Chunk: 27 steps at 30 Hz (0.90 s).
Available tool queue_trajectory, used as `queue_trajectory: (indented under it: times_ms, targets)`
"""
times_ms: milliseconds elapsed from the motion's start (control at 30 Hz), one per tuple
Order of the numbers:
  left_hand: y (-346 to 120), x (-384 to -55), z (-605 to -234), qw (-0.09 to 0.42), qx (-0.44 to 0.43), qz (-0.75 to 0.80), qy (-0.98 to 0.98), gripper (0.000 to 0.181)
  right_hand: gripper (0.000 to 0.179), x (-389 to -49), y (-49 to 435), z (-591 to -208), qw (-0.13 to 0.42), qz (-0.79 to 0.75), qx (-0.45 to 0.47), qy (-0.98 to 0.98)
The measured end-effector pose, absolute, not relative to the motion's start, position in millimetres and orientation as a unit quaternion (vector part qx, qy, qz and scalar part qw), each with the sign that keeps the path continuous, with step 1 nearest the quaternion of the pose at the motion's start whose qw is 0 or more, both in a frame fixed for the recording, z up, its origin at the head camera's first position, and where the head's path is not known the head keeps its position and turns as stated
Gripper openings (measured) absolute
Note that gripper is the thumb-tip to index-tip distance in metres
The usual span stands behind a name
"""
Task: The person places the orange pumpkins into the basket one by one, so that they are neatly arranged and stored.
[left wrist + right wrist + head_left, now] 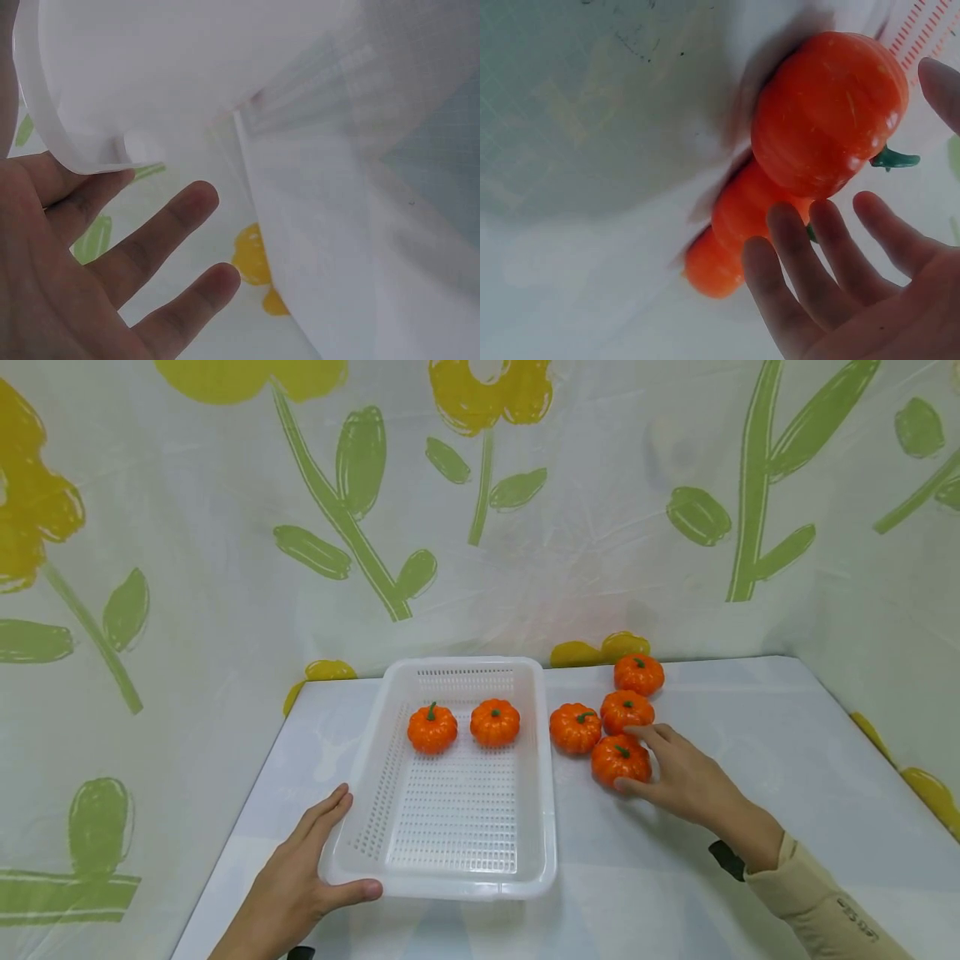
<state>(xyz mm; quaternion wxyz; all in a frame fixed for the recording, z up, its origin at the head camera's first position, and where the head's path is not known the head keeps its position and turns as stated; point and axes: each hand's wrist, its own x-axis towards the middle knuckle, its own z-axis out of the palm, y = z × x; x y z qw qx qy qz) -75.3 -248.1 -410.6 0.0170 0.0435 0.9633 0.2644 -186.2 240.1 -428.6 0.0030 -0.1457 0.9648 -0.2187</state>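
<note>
A white plastic basket (480,887) with perforated walls holds two small orange pumpkins, one on the left (432,730) and one on the right (495,723). My left hand (296,868) spans its near left corner, thumb by the front rim and fingers along the left side. In the left wrist view, some fingers touch beneath the basket's rim (52,112) while two others extend straight and free. My right hand (686,777) spreads its thumb and fingers around the nearest loose pumpkin (621,760). The right wrist view shows those fingers beside the pumpkin (829,112), not closed round it.
Behind that pumpkin are further loose ones: one beside the basket (575,728), one in the middle (627,712) and one farthest back (639,674). All stand on a white-covered table (750,735). A flower-print cloth (600,510) hangs behind and at the sides.
</note>
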Motion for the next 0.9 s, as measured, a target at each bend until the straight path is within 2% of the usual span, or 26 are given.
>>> queue_trajectory:
  times_ms: [400, 700, 900]
  targets:
    - [-247.4, -75.4, -408.8, 0.021, 0.041, 0.263, 0.964, 0.126, 0.081, -188.2, 238.7, -431.9, 0.004, -0.214, -0.155, 0.964]
    - [-246.8, -76.9, -409.1, 0.027, 0.032, 0.260, 0.965, 0.128, 0.071, -188.4, 238.3, -434.4, -0.011, -0.213, -0.162, 0.963]
    - [-248.2, -75.6, -410.9, 0.016, 0.041, 0.262, 0.964, 0.126, 0.071, -187.9, 238.6, -435.8, -0.015, -0.213, -0.161, 0.964]
